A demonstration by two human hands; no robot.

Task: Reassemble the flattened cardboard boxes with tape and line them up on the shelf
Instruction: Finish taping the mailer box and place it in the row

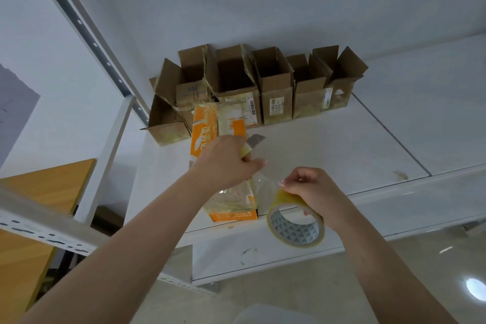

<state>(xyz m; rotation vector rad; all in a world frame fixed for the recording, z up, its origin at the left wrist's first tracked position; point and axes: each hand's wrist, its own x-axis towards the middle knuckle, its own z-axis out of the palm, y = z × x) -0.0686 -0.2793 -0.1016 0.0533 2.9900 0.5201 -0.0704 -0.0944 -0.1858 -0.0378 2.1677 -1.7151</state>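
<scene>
An orange and white flattened box [205, 129] lies on the white shelf [328, 152], reaching from the front edge toward the back. My left hand [226, 163] hovers over it and grips a yellow utility knife [251, 144] with its blade out. My right hand [313, 189] holds a yellow tape roll [295, 226] at the shelf's front edge. A clear strip of tape [263, 184] stretches from the roll toward my left hand. Several brown assembled boxes [276, 87] stand open in a row at the back.
A perforated metal upright [86, 34] and a white post [110, 147] frame the shelf on the left. A wooden panel [44, 192] stands further left. A lower shelf [249, 252] juts out below. The shelf's right half is bare white board.
</scene>
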